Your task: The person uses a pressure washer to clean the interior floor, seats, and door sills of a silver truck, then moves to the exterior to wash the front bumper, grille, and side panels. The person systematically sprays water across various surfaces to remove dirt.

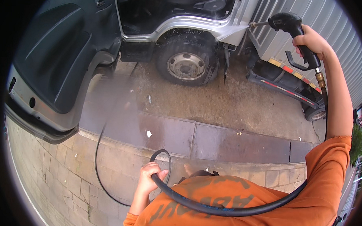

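Note:
My right hand [311, 42] grips a black pressure-washer spray gun [285, 23] at the upper right. A fan of water [232, 30] leaves its brass-tipped lance and strikes the silver cab sill of a truck [177, 21], just behind the front wheel [187, 66]. A brass coupling [320, 79] joins the gun's handle to the hose. Low in the middle, my left hand [151, 173] is closed around the black rubber hose [202, 206], which sweeps across the front of my orange shirt. Beyond that hand the hose loops and trails over the ground.
The truck's door [56, 57] hangs wide to the left. At right stands the ribbed cargo box [321, 33], above a side guard with red-and-white markings [288, 91]. Dark metal plates [229, 141] cross the wet ground beside stone paving [63, 177]. Paper scraps [148, 133] lie about.

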Tool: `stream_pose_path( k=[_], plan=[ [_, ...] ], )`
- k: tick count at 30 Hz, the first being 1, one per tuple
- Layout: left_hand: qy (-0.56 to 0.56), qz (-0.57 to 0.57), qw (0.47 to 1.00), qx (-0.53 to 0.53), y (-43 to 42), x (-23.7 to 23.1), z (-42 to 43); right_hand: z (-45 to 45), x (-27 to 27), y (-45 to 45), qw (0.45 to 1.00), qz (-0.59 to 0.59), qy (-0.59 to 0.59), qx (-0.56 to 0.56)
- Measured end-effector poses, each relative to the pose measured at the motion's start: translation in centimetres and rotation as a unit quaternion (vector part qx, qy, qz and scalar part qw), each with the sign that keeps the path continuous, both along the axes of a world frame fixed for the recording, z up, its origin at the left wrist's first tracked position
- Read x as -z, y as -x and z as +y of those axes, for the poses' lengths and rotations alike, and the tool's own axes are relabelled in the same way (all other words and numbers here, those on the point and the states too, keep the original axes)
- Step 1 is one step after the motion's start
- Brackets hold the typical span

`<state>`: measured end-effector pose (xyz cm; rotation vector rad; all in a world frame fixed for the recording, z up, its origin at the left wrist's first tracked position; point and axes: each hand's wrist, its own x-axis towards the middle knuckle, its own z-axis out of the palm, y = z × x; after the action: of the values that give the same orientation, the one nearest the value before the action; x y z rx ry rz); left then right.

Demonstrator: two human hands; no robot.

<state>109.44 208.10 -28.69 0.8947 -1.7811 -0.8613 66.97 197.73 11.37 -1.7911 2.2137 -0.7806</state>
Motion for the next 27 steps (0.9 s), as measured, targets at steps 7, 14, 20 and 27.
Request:
stream_pose_path(
  k=[7,14,20,27],
  plan=[
    [-0.015,-0.008,1.0,0.026,1.1,-0.7,1.0,3.8,3.1,3.1,0.991,-0.069,-0.104,0.054],
    [-0.033,-0.019,0.999,0.019,2.8,-1.4,1.2,4.3,4.0,8.0,0.975,-0.193,-0.104,-0.022],
    [-0.021,-0.025,0.999,0.026,4.7,-1.2,0.8,4.7,3.2,9.0,0.984,-0.158,-0.069,-0.044],
    [-0.023,-0.011,1.0,0.018,4.6,-0.6,0.1,3.3,1.1,9.5,0.988,-0.148,0.025,-0.047]
  ],
)
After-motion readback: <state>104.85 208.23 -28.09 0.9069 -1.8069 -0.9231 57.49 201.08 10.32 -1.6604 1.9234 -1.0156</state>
